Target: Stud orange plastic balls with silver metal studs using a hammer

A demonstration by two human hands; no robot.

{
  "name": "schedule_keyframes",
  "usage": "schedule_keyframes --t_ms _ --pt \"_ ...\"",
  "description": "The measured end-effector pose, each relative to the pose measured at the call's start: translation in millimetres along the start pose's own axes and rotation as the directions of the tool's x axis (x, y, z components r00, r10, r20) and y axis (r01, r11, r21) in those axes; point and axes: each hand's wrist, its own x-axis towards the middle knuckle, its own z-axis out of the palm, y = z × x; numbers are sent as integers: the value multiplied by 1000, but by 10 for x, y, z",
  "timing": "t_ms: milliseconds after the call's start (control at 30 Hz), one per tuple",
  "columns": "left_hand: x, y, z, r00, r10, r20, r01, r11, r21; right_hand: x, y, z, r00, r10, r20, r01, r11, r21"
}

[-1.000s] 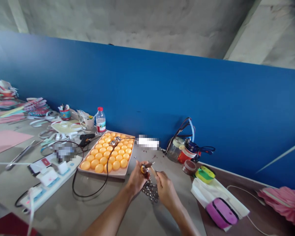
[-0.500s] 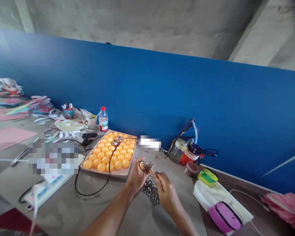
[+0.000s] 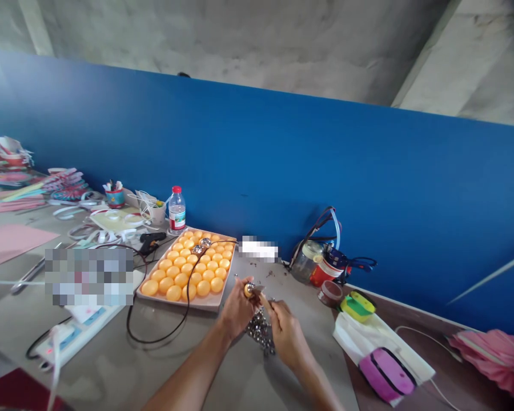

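Orange ball (image 3: 249, 290) in left hand's (image 3: 238, 311) fingertips, right hand (image 3: 286, 330) gripping tool (image 3: 262, 298) beside

The left hand (image 3: 236, 311) grips an orange ball with silvery pieces (image 3: 249, 290); the right hand (image 3: 288, 331) holds a slim wooden-handled tool (image 3: 263, 299) against it.

Plain blue partition (image 3: 248, 171), orange balls (image 3: 181, 279)

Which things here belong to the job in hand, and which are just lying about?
Likely in use:
orange ball, in the left hand
wooden-handled tool, in the right hand
loose shiny pieces
tray of orange balls

Probably just lying about:
red-capped bottle
purple case
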Motion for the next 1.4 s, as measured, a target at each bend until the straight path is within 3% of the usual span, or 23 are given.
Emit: schedule_keyframes --t_ms 133,367,667,1033,1200,1400 --pt "-17 -16 -33 995 -58 79 69 986 -153 13 24 -13 1000 -3 2 3 1000 -11" --pt "-27 -6 -132 994 13 106 -2 994 -110 64 134 -196 998 34 -57 -39 995 -90" --pt "-77 -72 0 995 55 81 -67 986 153 73 174 -264 998 49 -51 -54 994 -96" --pt "-41 -187 -50 981 169 94 -193 863 467 74 69 -332 997 76 7 -76 996 -48" --pt "-96 -148 6 982 177 71 -188 834 518 67 -23 -375 997 72 41 -71 997 -24" --pt "-59 -168 -27 977 167 134 -213 817 536 74 23 -337 991 94 95 -91 995 -28"
